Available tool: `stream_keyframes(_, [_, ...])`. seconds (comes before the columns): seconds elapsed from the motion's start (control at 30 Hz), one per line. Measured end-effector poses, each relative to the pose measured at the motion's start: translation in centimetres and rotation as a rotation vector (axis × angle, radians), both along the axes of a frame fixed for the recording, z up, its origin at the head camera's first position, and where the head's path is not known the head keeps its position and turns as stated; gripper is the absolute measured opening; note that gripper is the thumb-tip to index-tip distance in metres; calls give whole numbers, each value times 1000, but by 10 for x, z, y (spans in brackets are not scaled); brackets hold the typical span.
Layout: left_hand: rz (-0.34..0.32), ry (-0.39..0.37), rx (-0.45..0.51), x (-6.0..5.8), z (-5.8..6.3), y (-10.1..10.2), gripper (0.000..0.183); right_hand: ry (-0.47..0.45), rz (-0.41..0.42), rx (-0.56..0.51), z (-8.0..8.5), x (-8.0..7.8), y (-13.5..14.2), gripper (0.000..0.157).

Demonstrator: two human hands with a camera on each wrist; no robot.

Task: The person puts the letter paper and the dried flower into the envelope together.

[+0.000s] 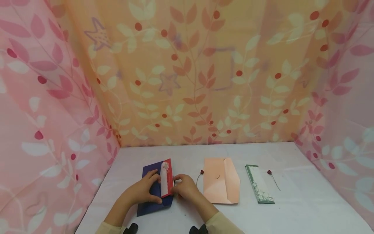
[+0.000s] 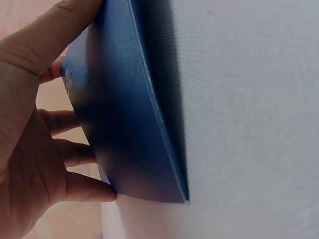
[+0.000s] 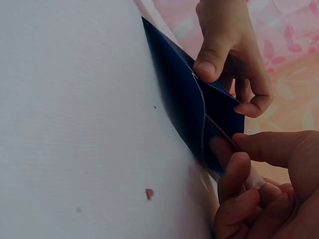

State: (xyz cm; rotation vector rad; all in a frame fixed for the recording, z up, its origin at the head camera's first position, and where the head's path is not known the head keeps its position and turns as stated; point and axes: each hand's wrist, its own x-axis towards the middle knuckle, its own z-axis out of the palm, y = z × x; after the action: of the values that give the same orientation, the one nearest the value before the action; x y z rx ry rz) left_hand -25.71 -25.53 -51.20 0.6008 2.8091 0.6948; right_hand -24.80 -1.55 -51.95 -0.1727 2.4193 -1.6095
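Note:
A dark blue envelope [image 1: 148, 209] lies tilted on the white table in the head view. My left hand [image 1: 143, 190] holds it, thumb at the near side and fingers at the far side; in the left wrist view the fingers meet the envelope's [image 2: 134, 124] edge. A red card [image 1: 170, 175] with a whitish floral panel stands partly over the envelope. My right hand [image 1: 187, 188] pinches the card's right edge. In the right wrist view the envelope's mouth gapes, with the card's thin edge [image 3: 219, 128] inside it and the right fingers [image 3: 264, 149] at the opening.
Right of the hands lie a peach envelope [image 1: 214, 182] with its flap open, a green card with white floral panel [image 1: 259, 185], and two small dried red roses, one [image 1: 202, 172] left of the peach envelope, another [image 1: 269, 172] at the far right. Patterned curtains [image 1: 190, 71] enclose the table.

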Motion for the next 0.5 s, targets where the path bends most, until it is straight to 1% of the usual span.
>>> stream_keyframes(0.1, [0,3,3,1,0,-1,71,-2,31,0,1,-5,0,45])
stream_keyframes(0.23, [-4,7,6,2,0,-1,71,-5,54,3,2,-11,0,41])
stream_keyframes(0.37, [-9,13,5,2,-1,-1,71,-41,75,2,4,-18,-1,38])
stream_keyframes(0.5, [-12,30,6,1,-2,-1,71,-57,89,20,7,-26,-4,36])
